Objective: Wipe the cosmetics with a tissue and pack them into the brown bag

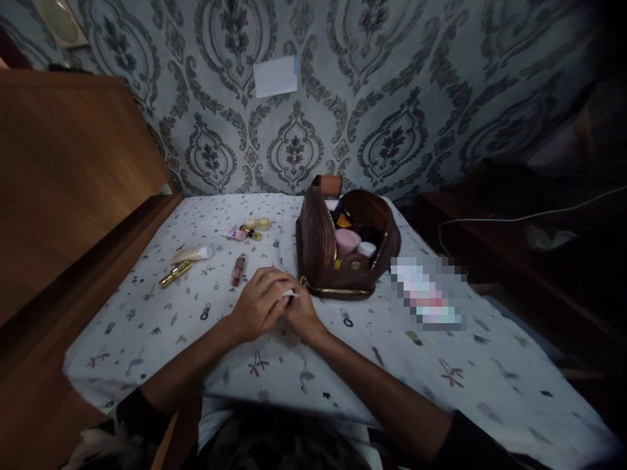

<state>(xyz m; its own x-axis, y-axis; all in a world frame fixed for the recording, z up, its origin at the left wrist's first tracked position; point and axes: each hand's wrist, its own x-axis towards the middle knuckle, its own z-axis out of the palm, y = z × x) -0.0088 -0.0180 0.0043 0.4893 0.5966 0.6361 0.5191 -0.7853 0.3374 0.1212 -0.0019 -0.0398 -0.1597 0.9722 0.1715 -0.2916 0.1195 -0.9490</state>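
My left hand (pixel 257 305) and my right hand (pixel 302 316) are together over the table, in front of the bag, with fingers curled and overlapping. A small white item (pixel 289 294) shows between them; most of it is covered, so its kind cannot be told. Just beyond my hands stands a brown toiletry bag (pixel 317 241), unzipped, holding a pink-lidded jar (pixel 347 241), a white-lidded jar (pixel 366 249) and other cosmetics. Left of my hands lies a tube of lip gloss (pixel 238 271).
On the patterned tablecloth (pixel 196 352), a gold tube (pixel 175 274) and a cream tube (pixel 193 254) lie at left. Farther back are a pink tube (pixel 238 234) and a yellow-lidded jar (pixel 264 224). A blurred-out item (pixel 426 294) lies right. Wooden furniture (pixel 73 143) borders the left.
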